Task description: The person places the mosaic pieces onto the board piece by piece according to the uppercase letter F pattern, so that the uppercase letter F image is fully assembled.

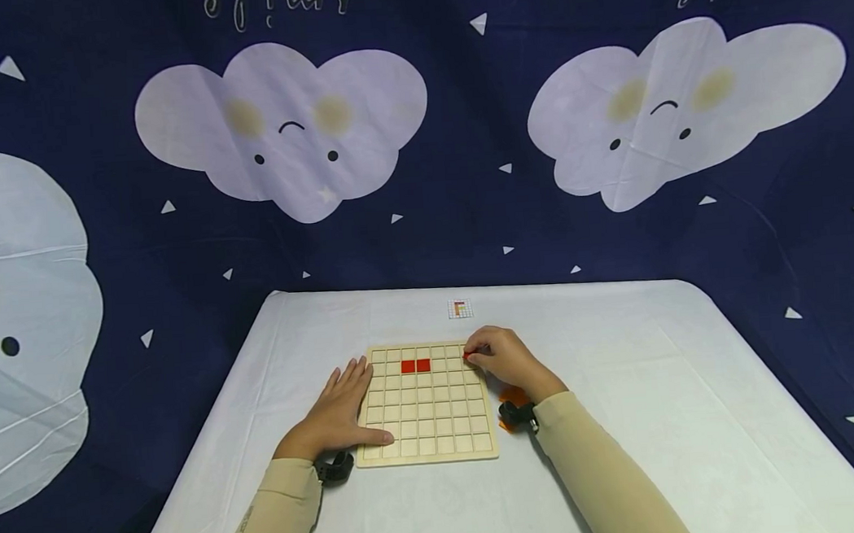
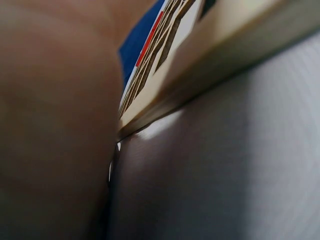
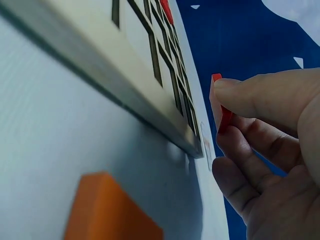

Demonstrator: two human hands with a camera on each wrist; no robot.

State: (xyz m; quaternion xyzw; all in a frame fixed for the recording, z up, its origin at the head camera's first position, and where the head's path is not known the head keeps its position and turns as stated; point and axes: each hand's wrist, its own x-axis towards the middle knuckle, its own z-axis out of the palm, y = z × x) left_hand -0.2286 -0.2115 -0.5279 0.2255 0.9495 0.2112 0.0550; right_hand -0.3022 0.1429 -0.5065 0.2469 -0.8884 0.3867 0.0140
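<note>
A wooden grid board (image 1: 446,456) lies on the white table, with two red square tiles (image 1: 408,366) side by side in its second row from the far edge. My left hand (image 1: 339,414) rests along the board's left edge, fingers straight and thumb reaching over the near left squares. In the left wrist view the palm fills one side, beside the board's wooden edge (image 2: 165,100). At the board's far right corner, my right hand (image 1: 504,358) pinches a red tile (image 3: 226,119) between thumb and fingers. The right wrist view has that tile held up on edge, above the board's surface.
Orange pieces (image 1: 512,395) lie right of the board, partly hidden under the right wrist. A small card with a coloured grid pattern (image 1: 460,308) lies beyond the board. Behind the table (image 1: 623,352) hangs a dark blue cloth (image 1: 469,239) printed with clouds.
</note>
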